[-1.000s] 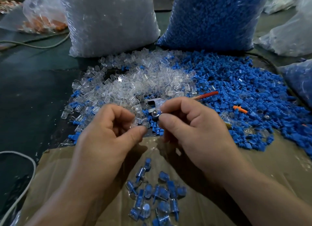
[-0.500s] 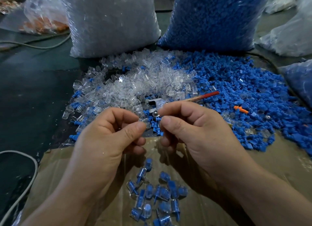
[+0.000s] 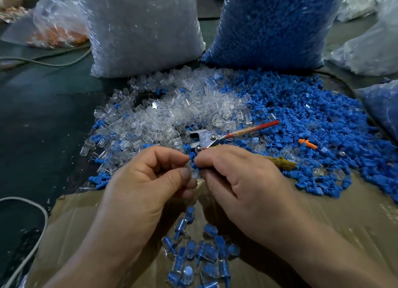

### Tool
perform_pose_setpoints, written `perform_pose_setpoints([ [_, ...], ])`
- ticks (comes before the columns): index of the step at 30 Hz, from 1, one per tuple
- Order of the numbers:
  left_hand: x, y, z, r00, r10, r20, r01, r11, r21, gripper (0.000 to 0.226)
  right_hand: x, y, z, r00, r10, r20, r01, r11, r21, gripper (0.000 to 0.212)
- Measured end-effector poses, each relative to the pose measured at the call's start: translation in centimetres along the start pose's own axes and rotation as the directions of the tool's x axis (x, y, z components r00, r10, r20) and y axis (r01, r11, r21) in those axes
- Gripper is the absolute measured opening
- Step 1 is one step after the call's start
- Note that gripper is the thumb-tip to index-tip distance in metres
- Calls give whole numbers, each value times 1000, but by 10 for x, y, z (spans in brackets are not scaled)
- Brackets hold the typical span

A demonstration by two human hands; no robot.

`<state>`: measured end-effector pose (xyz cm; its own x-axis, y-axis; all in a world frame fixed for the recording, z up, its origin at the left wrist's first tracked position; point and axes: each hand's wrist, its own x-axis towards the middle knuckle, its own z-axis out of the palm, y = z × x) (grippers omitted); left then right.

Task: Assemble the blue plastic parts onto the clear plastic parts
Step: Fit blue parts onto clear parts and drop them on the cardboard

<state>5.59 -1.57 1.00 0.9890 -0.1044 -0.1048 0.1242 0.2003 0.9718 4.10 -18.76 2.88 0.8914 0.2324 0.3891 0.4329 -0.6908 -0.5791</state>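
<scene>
My left hand and my right hand meet fingertip to fingertip above the near edge of the piles. Between them sits a small blue plastic part, pinched by my right thumb and forefinger. My left fingers pinch something small against it, likely a clear part, mostly hidden. A heap of clear plastic parts lies behind the hands, and a heap of blue plastic parts spreads to the right. Several assembled blue-and-clear pieces lie on the brown cardboard below my wrists.
Metal pliers with red handles rest on the piles just behind my right hand. An orange part lies among the blue ones. Big bags of clear parts and blue parts stand at the back. A grey cable curves at left.
Both hands have drawn closer until the fingertips touch. The blue part now shows between them.
</scene>
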Motion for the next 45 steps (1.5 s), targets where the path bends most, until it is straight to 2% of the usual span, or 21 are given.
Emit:
perform_pose_setpoints([
  [6,-1,5,3,998,18,-55,-17,1000,25,21,0,-4,0,997,-24,-69,24,1000,-2,20],
  [11,-4,4,3,1000,10,12,-10,1000,25,21,0,-6,1,999,-2,43,1,1000,18,23],
  [14,-4,8,1,1000,-3,26,2,999,38,28,0,-6,2,1000,3,10,-3,1000,15,20],
  [16,-3,9,0,998,-54,31,54,998,-9,31,0,-7,2,1000,-3,-18,3,1000,1,19],
  [20,-5,13,3,988,-135,72,144,981,-133,20,0,-9,3,998,-62,4,62,998,17,20],
  [21,-6,13,3,988,-140,72,147,985,-94,17,-1,-10,2,998,-65,18,65,998,18,20],
  [23,-7,10,2,995,-80,56,72,988,136,11,0,-9,2,998,-58,34,58,998,8,18],
  [25,-7,7,-1,998,-1,58,-17,950,311,23,0,-9,2,997,-63,54,64,998,-12,16],
  [28,-7,7,-4,998,14,57,-33,937,348,28,0,-8,2,992,-94,79,99,993,-63,6],
  [32,-4,6,-5,999,32,25,-38,930,366,22,2,-3,0,986,-149,74,160,974,-161,22],
  [33,-4,7,-5,999,38,13,-40,934,355,23,4,0,-3,990,-115,78,130,968,-217,29],
  [35,-5,9,-5,998,54,-16,-44,924,379,28,8,10,-10,993,72,93,-32,925,-379,54],
  [37,-7,12,-4,999,52,-15,-42,917,398,32,11,26,-19,955,276,108,-183,836,-517,75],
  [38,-7,12,-4,999,53,-5,-46,915,401,32,12,33,-21,937,326,122,-205,800,-564,79],
  [42,-6,11,-4,998,68,16,-68,904,421,29,15,42,-21,917,362,166,-186,758,-626,74],
  [45,-4,9,-6,997,71,-12,-62,934,351,21,18,39,-22,926,345,155,-169,744,-647,69],
])
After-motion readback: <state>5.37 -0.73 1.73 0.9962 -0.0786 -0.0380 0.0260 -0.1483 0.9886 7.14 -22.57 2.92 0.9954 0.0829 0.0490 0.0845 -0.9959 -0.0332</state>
